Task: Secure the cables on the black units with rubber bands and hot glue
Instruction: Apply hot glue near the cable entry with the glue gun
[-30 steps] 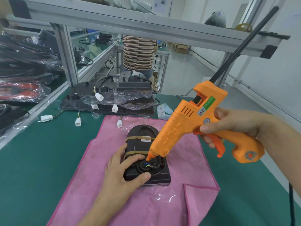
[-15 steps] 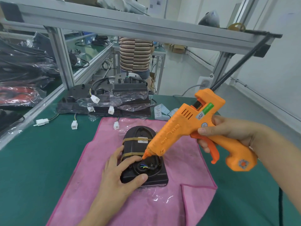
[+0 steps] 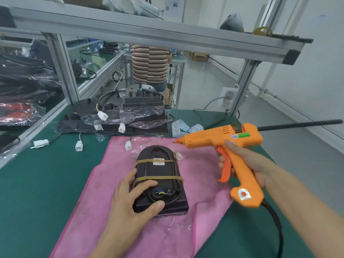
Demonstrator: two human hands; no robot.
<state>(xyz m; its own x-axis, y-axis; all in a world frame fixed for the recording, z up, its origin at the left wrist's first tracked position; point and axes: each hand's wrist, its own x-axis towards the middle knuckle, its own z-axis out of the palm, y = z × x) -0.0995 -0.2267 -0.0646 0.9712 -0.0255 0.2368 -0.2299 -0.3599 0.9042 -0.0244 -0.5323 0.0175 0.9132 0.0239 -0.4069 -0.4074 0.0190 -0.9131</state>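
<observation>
A black unit [image 3: 163,172] lies on a pink cloth [image 3: 201,187], wrapped by two tan rubber bands [image 3: 158,177]. Coloured wires [image 3: 160,192] show at its near end. My left hand [image 3: 134,200] holds the unit's near left corner, thumb on its front edge and fingers on top. My right hand [image 3: 247,164] grips the handle of an orange hot glue gun [image 3: 229,144]. The gun is level, lifted to the right of the unit, its nozzle [image 3: 176,141] pointing left above the cloth's far edge. A black glue stick [image 3: 301,124] juts out behind it.
A stack of black units in clear plastic [image 3: 119,118] with white connectors [image 3: 39,143] sits at the back of the green table [image 3: 37,183]. An aluminium frame post [image 3: 63,69] stands at left. A person in a striped shirt [image 3: 149,66] stands beyond. The gun's cord [image 3: 277,228] trails right.
My right hand lifted the glue gun off the unit's wire opening, swung it up and to the right, and levelled it. My left hand stayed on the unit.
</observation>
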